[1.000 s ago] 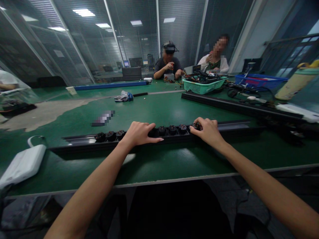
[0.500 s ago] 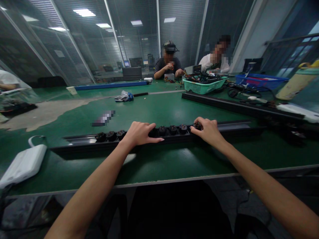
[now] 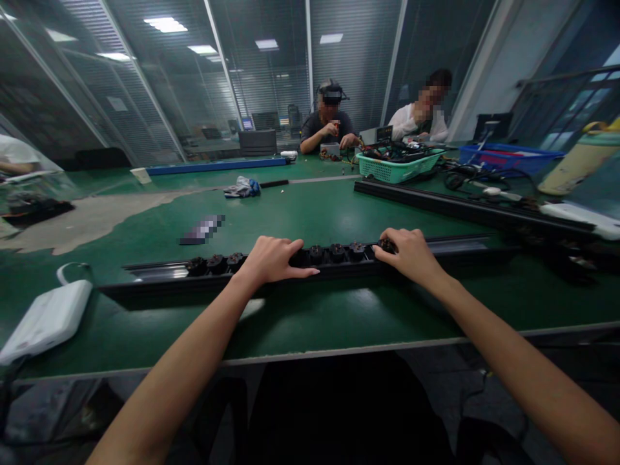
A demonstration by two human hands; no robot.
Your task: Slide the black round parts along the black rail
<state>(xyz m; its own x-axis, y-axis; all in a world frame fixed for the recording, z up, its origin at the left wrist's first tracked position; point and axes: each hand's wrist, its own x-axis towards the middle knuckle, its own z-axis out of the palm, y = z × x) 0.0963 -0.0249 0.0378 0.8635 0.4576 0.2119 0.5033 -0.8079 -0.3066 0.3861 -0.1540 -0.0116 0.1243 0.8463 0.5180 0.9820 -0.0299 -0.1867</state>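
Thumb and forefinger part in the grip of your left hand (image 3: 268, 259), which rests over the near black rail (image 3: 165, 288); the palm hides what lies beneath, so you cannot tell whether it clasps the rail or only presses on it. On its left, three dark round modules (image 3: 216, 263) sit in the channel; on its right, three more modules (image 3: 337, 252) fill the stretch between your hands. Your right hand (image 3: 409, 253) has its grip closed around the end module (image 3: 387, 245), thumb on the near side, fingers curled over the far side. To handle this well, let the left palm brace the rail against the worktop (image 3: 300, 329), pinch the end module by its sides, work it straight along the channel rather than tilting it, and mind the thin rail edges. Across the green worktop, from the left, lie a white box (image 3: 51, 316), a grey worn patch (image 3: 87, 216), a pixelated flat object (image 3: 203, 229), a crumpled cloth (image 3: 242, 187), a green basket (image 3: 382, 169) of cables, a second black rail (image 3: 460, 203) set at a slant, a blue tray (image 3: 513, 158) and a pale bottle (image 3: 574, 161). Behind them, two co-workers (image 3: 329, 132) sit before a blind-lined glass partition (image 3: 271, 71).
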